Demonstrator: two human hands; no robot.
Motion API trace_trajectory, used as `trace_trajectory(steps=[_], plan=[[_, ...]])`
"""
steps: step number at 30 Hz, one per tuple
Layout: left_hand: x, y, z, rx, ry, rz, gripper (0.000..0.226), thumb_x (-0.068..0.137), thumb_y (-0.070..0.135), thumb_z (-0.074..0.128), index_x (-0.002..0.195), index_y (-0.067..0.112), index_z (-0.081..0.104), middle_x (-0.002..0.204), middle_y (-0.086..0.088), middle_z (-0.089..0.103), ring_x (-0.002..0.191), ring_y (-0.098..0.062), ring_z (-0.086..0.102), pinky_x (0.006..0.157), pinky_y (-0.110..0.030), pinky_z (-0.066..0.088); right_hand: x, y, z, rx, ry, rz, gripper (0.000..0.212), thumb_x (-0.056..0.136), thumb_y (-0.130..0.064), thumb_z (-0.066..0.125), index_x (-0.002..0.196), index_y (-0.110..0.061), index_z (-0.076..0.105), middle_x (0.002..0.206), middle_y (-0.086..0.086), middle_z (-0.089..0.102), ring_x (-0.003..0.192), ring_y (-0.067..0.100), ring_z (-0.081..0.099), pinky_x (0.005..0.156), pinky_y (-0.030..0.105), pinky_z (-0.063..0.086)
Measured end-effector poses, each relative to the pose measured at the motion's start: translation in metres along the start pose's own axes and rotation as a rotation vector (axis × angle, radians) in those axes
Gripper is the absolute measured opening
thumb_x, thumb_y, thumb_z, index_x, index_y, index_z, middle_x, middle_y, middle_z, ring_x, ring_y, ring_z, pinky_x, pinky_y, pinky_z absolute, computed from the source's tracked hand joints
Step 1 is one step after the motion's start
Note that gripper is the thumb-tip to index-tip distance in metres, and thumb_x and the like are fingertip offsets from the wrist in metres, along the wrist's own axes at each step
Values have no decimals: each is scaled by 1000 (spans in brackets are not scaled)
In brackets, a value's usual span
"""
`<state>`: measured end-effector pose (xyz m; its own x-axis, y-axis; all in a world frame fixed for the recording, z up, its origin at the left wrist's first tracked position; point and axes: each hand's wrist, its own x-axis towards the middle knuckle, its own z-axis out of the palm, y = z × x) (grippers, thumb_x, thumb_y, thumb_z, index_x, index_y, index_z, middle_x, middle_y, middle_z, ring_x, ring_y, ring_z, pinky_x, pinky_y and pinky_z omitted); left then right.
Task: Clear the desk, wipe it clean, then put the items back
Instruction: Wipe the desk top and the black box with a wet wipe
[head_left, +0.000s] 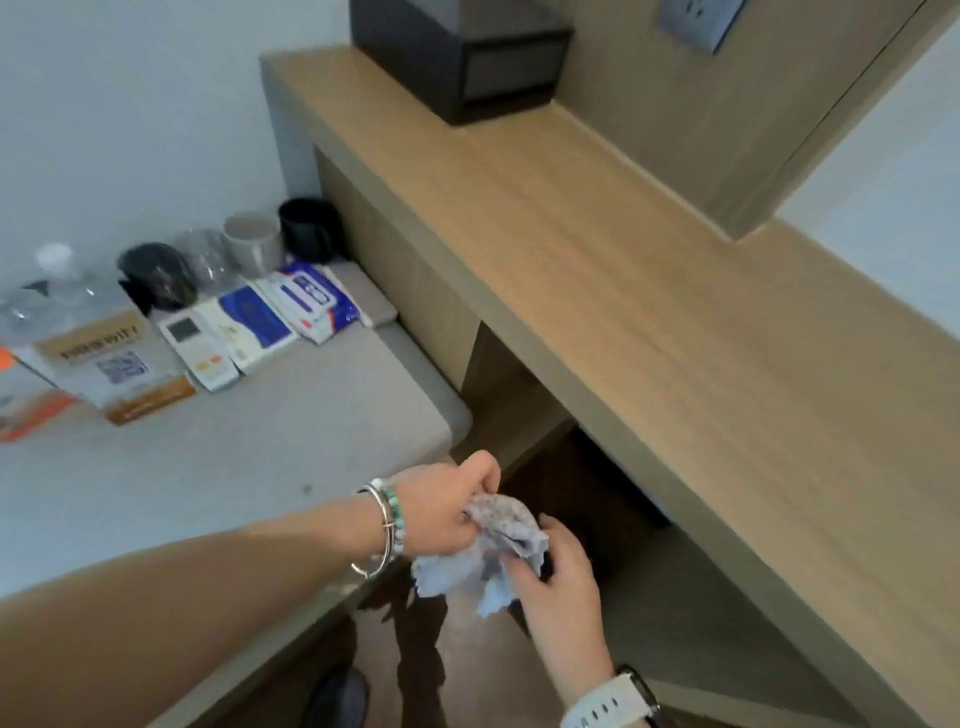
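Gripping one crumpled cloth (498, 540) with my left hand (441, 512) and right hand (563, 577) near the worktop (623, 270); QR card (119, 366) lettering unreadable

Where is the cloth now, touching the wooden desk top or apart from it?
Apart. The head view shows the cloth gripped by the left hand and right hand, with open space between it and the desk top.

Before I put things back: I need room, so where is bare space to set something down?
The desk is bare from the black box at its far end to the frame's near edge. The grey seat is free between its row of things and the held cloth. Crowded: along the wall, mugs, wipes, remote and cards sit packed together.
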<state>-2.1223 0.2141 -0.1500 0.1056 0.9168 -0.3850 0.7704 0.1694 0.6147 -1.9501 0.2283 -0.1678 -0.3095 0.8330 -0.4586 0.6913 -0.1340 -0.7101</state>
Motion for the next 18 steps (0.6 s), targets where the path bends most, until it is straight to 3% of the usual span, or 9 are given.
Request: trace_trajectory(steps=[2,4,7,8,10,12,14,16,18], plan=[[-12,31,-38,-94,56,47,26,85,16,56,100,22,36,76,5,59,70,-15,56,67,-31,45,-19,-37,-32,129,47,-57,4,87,-28,64,87,-25,61,90,-6,63,82,2,59,77,21,49],[-19,59,-67,-179,123,84,25,84,15,59,100,20,41,69,7,57,62,-10,52,64,-28,45,-34,-68,-62,239,115,-111,8,88,-20,63,81,-18,59,75,-4,61,65,1,57,58,14,44],[-12,94,-97,-338,256,94,26,83,16,65,95,27,45,63,14,57,53,2,48,56,-18,43,-40,-104,-106,367,239,-183,6,88,-13,61,86,-17,57,76,2,60,62,7,56,55,18,43],[-6,104,-104,-407,301,88,28,83,17,67,98,29,46,70,16,59,57,3,52,58,-16,44,-37,-114,-122,385,291,-200,7,88,-12,61,90,-17,57,78,4,59,64,12,57,56,21,43],[11,118,-117,-517,401,46,36,83,18,68,110,28,46,100,11,61,85,-6,60,76,-25,51,-22,-126,-154,390,395,-201,19,89,-10,59,107,-14,54,83,4,59,68,15,57,56,22,43],[26,123,-128,-489,502,-39,42,84,19,66,121,22,46,115,3,56,100,-13,57,88,-32,49,-3,-130,-181,252,467,-116,50,87,-18,63,131,-18,40,111,5,58,94,20,60,71,29,50],[34,119,-137,-357,545,-103,42,87,21,62,126,19,46,118,4,55,98,-10,52,85,-24,44,15,-123,-194,-190,571,-36,77,85,-33,65,147,-25,19,147,7,35,130,30,41,104,45,37],[38,109,-143,-214,492,-108,42,88,22,58,128,20,45,123,5,54,96,-9,49,82,-21,39,25,-119,-189,-480,615,-70,72,91,-43,52,148,-31,11,158,3,13,141,29,21,112,47,21],[43,97,-149,-118,413,-92,43,89,23,57,130,22,44,128,5,52,94,-9,50,82,-21,41,39,-114,-175,-583,520,-107,61,95,-47,38,148,-37,10,159,0,-1,145,29,8,114,48,14]])
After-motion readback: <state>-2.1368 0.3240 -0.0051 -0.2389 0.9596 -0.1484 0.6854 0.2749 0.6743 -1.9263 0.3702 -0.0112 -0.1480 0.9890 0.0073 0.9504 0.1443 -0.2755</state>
